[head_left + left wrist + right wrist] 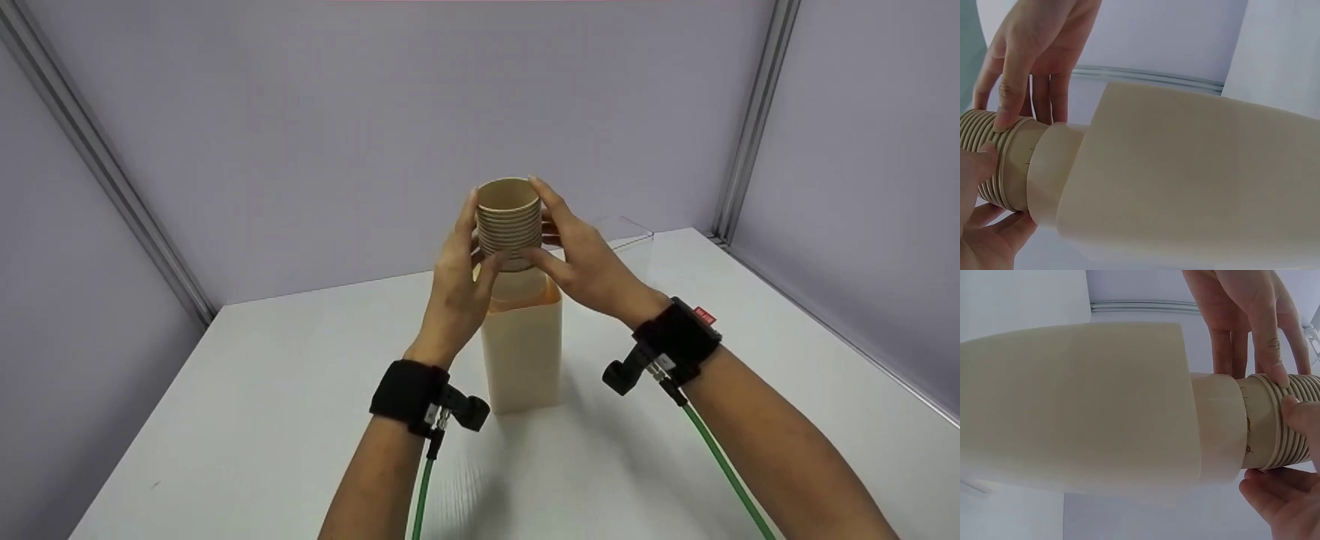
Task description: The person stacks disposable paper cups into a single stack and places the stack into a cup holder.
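Both hands are up at the top of a stack of paper cups (509,225), which stands with its lower end inside a tall beige holder (523,352) on the white worktop (247,420). The left hand (459,281) wraps the stack from its side, thumb pressed on the ribbed rims near the bottom and fingers reaching up beside the top rim. The right hand (585,262) closes on it from the other side, thumb low on the rims and fingers curved round the back. So both hands are gripping the cups, neither spread wide.

From the left wrist view, the rims (985,160) sit bunched above a smooth cup wall that runs down into the holder's mouth (1081,169); the right wrist view shows the same, with the stack (1280,422) clear above the holder's edge (1188,399).

The holder stands about mid-worktop, well away from every edge. There is open surface to the left, right and front of it. A clear plastic piece (626,232) lies behind the right hand near the back edge, close to the wall (300,135). Metal posts (754,120) mark the corners of the booth, and the right edge of the worktop runs along the side wall.
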